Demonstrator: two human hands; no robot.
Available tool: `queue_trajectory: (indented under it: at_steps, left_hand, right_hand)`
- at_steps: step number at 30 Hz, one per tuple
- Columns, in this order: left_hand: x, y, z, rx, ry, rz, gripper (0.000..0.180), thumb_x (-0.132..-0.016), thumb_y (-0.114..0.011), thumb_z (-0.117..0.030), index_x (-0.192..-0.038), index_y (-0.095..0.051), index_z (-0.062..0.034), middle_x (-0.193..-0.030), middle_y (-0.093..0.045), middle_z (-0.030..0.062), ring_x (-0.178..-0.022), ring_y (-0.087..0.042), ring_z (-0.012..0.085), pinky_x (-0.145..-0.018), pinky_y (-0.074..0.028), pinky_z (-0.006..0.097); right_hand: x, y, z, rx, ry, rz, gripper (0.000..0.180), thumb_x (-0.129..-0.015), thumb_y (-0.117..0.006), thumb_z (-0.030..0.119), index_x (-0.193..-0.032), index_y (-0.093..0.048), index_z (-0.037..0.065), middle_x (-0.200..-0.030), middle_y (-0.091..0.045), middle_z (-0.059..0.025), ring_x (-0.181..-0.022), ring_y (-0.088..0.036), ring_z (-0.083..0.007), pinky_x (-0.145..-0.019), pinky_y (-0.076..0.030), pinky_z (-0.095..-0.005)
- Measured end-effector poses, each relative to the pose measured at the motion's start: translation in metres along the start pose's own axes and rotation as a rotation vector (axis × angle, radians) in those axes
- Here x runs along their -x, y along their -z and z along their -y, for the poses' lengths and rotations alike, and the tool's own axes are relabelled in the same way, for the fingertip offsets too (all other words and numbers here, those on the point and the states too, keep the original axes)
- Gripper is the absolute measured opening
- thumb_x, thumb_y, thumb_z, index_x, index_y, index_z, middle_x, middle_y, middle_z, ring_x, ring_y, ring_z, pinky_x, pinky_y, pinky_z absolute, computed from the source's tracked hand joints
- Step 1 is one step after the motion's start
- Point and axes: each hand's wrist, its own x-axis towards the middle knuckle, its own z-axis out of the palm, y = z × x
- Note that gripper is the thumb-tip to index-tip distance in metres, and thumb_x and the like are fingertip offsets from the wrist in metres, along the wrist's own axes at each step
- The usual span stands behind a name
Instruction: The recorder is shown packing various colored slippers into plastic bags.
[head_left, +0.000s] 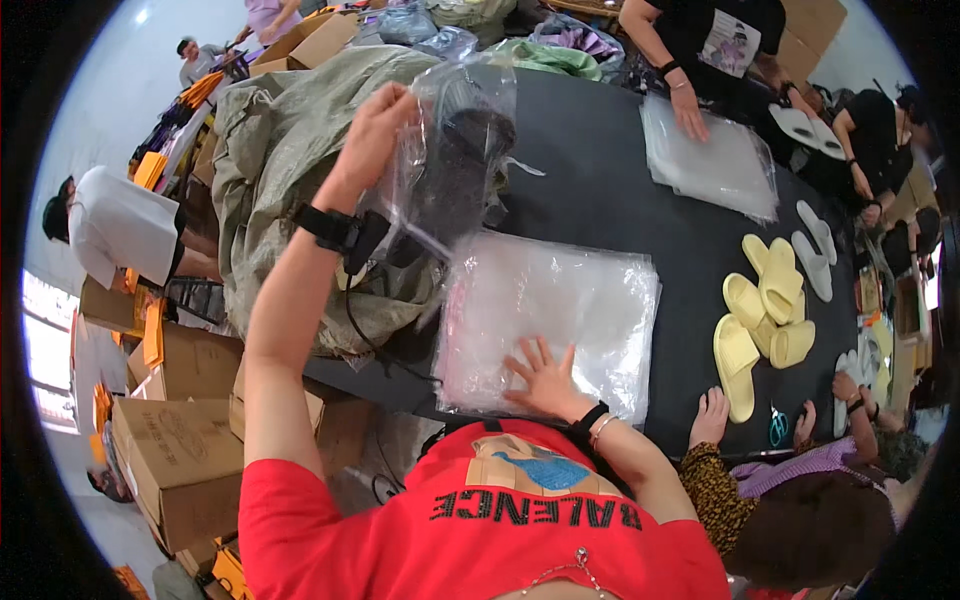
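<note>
Raised over the table's left part, my left hand (pixel 378 135) pinches the upper edge of a clear plastic bag (pixel 440 185). A dark, rounded shape shows at the bag; whether it lies inside or behind I cannot tell. My right hand (pixel 548 382) is spread flat, fingers apart, on the near part of a stack of clear plastic bags (pixel 545 280). The stack lies on the dark table (pixel 590 150) in front of me, its left edge looking pinkish. The held bag hangs just beyond the stack's far left corner.
A large grey-green woven sack (pixel 290 130) bulges at the left, near cardboard boxes (pixel 185 460). Yellow slippers (pixel 765 295), white slippers (pixel 815 250) and scissors (pixel 778 425) lie to the right. Across the table, a co-worker's hand (pixel 688 108) rests on another bag stack (pixel 710 165).
</note>
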Motion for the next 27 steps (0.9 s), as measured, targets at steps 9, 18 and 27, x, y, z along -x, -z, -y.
queue_trajectory:
  at_steps: [9, 18, 27]
  left_hand:
    - [0.071, -0.062, -0.094, 0.641, 0.184, 0.250, 0.024, -0.093, -0.042, -0.020, -0.099, -0.051, 0.0015, -0.107, -0.058, 0.0164, -0.096, -0.059, 0.0227, -0.083, -0.048, 0.034]
    - [0.096, -0.081, 0.075, 0.392, 0.608, 0.472, 0.036, -0.091, -0.049, -0.026, -0.120, -0.047, -0.0054, -0.114, -0.052, 0.0087, -0.101, -0.053, 0.0193, -0.085, -0.043, 0.035]
    - [0.146, -0.031, 0.112, 0.241, 0.712, 0.250, 0.024, -0.091, -0.049, -0.028, -0.100, -0.054, -0.0062, -0.083, -0.055, -0.0003, -0.072, -0.054, 0.0099, -0.062, -0.043, 0.024]
  right_hand:
    - [-0.022, 0.070, -0.039, -1.946, -0.347, -0.504, 0.077, -0.084, -0.041, 0.062, -0.142, -0.009, 0.024, -0.144, -0.019, -0.0108, -0.131, -0.022, -0.0273, -0.101, -0.022, -0.0505]
    - [0.086, 0.089, -0.051, -2.124, -0.420, -0.739, 0.050, -0.086, -0.055, 0.026, -0.131, -0.035, 0.014, -0.119, -0.050, -0.0038, -0.095, -0.054, -0.0213, -0.074, -0.048, -0.0374]
    - [0.091, 0.019, -0.065, -1.757, -0.958, -0.907, 0.074, -0.082, -0.061, 0.016, -0.137, -0.012, 0.012, -0.110, -0.045, -0.0061, -0.091, -0.049, -0.0177, -0.071, -0.045, -0.0359]
